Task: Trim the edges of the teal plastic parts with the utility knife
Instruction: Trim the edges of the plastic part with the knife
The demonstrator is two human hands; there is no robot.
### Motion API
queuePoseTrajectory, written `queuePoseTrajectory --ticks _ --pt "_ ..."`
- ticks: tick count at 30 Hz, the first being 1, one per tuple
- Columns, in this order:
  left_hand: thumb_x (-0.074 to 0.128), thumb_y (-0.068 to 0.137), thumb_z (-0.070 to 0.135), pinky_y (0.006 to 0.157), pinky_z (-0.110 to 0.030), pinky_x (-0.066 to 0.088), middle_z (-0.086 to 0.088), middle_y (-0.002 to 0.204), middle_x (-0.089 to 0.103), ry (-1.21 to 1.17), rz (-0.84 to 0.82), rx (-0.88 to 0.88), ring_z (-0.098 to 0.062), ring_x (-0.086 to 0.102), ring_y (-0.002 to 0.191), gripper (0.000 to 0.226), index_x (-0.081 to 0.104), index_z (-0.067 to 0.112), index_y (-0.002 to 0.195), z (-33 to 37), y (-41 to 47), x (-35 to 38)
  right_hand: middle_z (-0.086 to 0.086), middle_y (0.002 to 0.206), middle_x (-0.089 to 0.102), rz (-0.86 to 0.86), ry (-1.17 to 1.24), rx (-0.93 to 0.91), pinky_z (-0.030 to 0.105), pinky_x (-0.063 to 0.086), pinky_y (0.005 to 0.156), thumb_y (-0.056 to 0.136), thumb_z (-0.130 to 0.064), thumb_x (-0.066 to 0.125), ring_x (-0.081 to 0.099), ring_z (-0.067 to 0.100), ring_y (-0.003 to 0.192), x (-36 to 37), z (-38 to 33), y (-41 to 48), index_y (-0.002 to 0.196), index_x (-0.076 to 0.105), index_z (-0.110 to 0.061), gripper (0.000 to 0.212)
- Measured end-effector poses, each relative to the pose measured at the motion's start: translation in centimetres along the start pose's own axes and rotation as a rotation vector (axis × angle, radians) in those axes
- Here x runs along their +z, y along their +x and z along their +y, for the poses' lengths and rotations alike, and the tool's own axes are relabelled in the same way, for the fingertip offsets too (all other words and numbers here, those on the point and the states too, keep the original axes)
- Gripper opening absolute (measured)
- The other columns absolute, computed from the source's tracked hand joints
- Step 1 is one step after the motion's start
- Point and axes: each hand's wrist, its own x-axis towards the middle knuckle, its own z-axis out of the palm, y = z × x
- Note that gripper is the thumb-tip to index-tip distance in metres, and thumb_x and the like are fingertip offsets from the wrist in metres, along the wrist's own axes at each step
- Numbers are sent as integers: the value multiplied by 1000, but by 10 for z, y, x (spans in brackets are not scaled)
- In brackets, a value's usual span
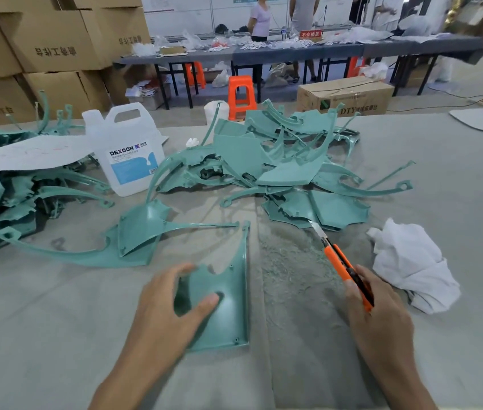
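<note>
On the grey padded surface [57, 321], well nearer than the white jug [129, 152], the left hand [166, 309] grips a flat teal part [228, 306], its fingers spread and curled over the part's left edge, thumb pressing on top. Right of it the right hand [379, 318] has its fingers wrapped round the orange utility knife [344, 267], blade out over teal shavings [290, 261]; a crumpled white cloth [412, 270] lies just beyond. Heaps of teal parts [278, 161] lie on both sides of the jug. Behind the jug stand stacked cardboard boxes [51, 39], an orange stool [241, 94] and long cluttered tables [293, 51] with people standing behind them.
</note>
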Motion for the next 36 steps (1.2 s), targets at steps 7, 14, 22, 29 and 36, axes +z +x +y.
queuePoseTrajectory --ticks 7,14,22,29,36 --pt "60 68 84 113 -36 34 14 159 23 117 -133 -53 -15 28 146 108 3 47 153 -23 -7 34 0 96 58 -37 -28 -35 32 39 77 93 -19 65 57 23 88 0 3 -3 120 72 -17 27" --pt "58 92 53 94 -25 50 24 125 65 -222 123 -134 4 60 112 49 46 51 140 -29 18 47 -7 88 61 -278 -243 -253 41 51 77 78 -49 80 58 24 86 0 -4 -6 104 72 -32 32" --pt "69 77 53 92 -3 41 55 115 50 -205 84 -62 24 51 108 61 46 57 133 -27 14 59 -8 86 59 -128 -23 -99 35 41 65 99 -47 41 60 26 80 -6 -13 -9 106 71 -21 40" --pt "68 87 23 89 6 33 51 122 44 -187 71 -90 13 50 118 65 46 47 143 -29 14 60 -12 71 67 -525 234 -128 20 47 56 77 -72 54 62 6 60 -16 -55 -21 98 62 -57 27" --pt "64 83 8 96 -25 52 20 133 62 -168 91 -83 -2 63 113 69 51 42 142 -29 13 61 -12 70 68 -741 166 -333 17 45 53 82 -73 50 64 8 60 -25 -70 -10 103 61 -48 34"
